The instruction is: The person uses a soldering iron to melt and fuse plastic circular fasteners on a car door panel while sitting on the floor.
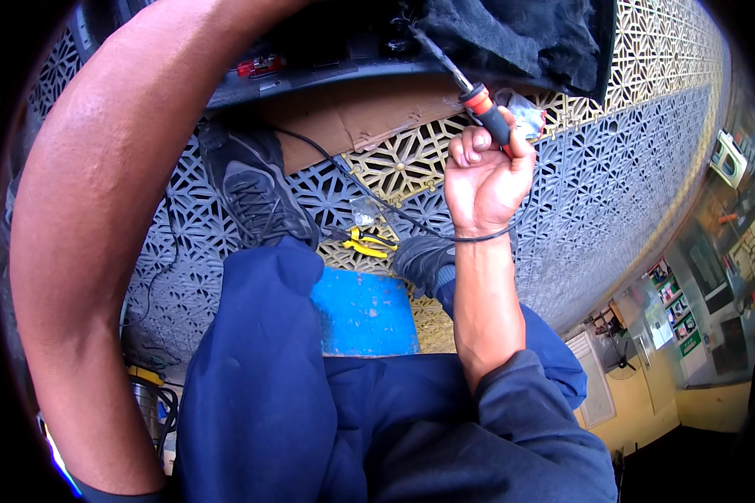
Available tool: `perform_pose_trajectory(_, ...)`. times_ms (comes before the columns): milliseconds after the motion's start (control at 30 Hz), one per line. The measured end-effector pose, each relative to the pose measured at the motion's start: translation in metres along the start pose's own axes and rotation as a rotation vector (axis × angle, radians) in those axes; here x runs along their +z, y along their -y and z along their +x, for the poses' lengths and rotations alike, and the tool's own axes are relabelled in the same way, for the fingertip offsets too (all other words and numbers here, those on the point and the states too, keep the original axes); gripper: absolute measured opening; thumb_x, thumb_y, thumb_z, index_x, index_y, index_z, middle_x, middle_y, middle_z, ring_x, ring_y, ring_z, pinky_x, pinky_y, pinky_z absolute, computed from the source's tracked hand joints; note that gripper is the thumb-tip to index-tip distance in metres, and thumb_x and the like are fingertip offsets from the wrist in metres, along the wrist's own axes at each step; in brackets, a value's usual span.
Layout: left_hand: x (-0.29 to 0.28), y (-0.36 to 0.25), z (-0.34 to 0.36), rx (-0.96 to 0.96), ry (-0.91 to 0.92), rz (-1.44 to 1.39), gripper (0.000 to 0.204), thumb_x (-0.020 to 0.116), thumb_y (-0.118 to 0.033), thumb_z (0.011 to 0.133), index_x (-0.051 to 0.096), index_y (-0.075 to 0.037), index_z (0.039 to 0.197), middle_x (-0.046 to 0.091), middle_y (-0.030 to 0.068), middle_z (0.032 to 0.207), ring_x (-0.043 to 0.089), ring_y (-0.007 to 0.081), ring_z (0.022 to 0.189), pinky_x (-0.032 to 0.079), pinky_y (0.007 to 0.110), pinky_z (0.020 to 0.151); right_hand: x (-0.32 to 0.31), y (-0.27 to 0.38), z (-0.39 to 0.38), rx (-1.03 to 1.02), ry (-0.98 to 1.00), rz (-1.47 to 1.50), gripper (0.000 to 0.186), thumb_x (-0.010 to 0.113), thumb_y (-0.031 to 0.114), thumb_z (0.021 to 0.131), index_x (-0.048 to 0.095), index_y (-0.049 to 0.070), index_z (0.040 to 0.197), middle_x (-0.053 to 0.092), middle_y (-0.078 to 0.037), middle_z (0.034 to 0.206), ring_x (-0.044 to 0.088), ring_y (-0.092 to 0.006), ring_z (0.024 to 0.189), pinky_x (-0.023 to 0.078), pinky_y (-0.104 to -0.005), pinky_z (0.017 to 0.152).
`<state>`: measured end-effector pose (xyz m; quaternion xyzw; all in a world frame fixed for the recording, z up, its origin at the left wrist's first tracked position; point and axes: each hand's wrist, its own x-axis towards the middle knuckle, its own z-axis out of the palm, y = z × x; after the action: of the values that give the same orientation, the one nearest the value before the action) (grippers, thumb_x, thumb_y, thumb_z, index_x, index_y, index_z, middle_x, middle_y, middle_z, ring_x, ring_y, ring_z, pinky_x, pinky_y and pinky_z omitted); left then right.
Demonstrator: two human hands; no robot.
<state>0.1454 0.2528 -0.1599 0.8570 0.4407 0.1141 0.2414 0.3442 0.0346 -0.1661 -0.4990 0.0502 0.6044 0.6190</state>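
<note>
My right hand (488, 172) is closed round the black and orange handle of a soldering iron (485, 109). Its metal tip points up and left, to the torn edge of dark padding or cloth (512, 38) inside a large black part (369, 71). Whether the tip touches it, I cannot tell. From the handle a black cord (377, 201) passes over my wrist and runs left along the floor. My left forearm (101, 210) arches up past the upper edge of the picture, so the hand is out of sight.
Yellow-handled pliers (365, 243) and a small clear plastic bag (364, 210) lie between my shoes. Cardboard (352, 117) lies under the black part. A red tool (260, 66) rests on its edge. Below me stands a blue seat or drum (365, 314). Patterned grating tiles (612, 168) cover the floor.
</note>
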Motion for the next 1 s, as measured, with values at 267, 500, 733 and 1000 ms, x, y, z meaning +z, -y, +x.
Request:
perform_pose_trajectory(267, 0.002, 0.001, 0.001, 0.007, 0.010, -0.013, 0.028, 0.078, -0.033, 0.076, 0.068, -0.008, 0.081, 0.061, 0.0139, 0.095, 0.062, 0.0322, 0.100, 0.052, 0.044, 0.085, 0.004, -0.006, -0.002, 0.005, -0.018, 0.033, 0.031, 0.052, 0.030, 0.098, 0.062, 0.007, 0.116, 0.060, -0.006, 0.073, 0.050, -0.0158, 0.061, 0.040, -0.0302, 0.059)
perform_pose_trajectory(500, 0.003, 0.003, 0.001, 0.014, -0.009, -0.002, 0.028, 0.079, -0.033, 0.075, 0.068, -0.009, 0.080, 0.062, 0.0135, 0.094, 0.062, 0.0321, 0.099, 0.053, 0.043, 0.085, 0.011, -0.006, -0.016, -0.009, 0.025, -0.054, 0.026, 0.055, 0.029, 0.098, 0.064, 0.012, 0.115, 0.060, -0.004, 0.078, 0.048, -0.0146, 0.068, 0.039, -0.0297, 0.064)
perform_pose_trajectory(733, 0.001, 0.003, -0.001, 0.018, -0.009, -0.015, 0.027, 0.079, -0.033, 0.075, 0.068, -0.009, 0.080, 0.062, 0.0134, 0.094, 0.063, 0.0317, 0.099, 0.053, 0.043, 0.084, 0.015, -0.008, -0.016, -0.047, 0.006, -0.028, 0.031, 0.051, 0.028, 0.101, 0.061, 0.007, 0.122, 0.064, -0.008, 0.079, 0.055, -0.0170, 0.069, 0.045, -0.0314, 0.067)
perform_pose_trajectory(1000, 0.001, 0.003, -0.001, 0.027, -0.025, -0.023, 0.026, 0.078, -0.033, 0.076, 0.068, -0.009, 0.080, 0.062, 0.0129, 0.094, 0.062, 0.0313, 0.099, 0.053, 0.042, 0.085, 0.015, -0.009, -0.014, -0.039, 0.018, -0.031, 0.030, 0.052, 0.028, 0.101, 0.061, 0.008, 0.121, 0.063, -0.007, 0.078, 0.054, -0.0168, 0.069, 0.044, -0.0312, 0.066)
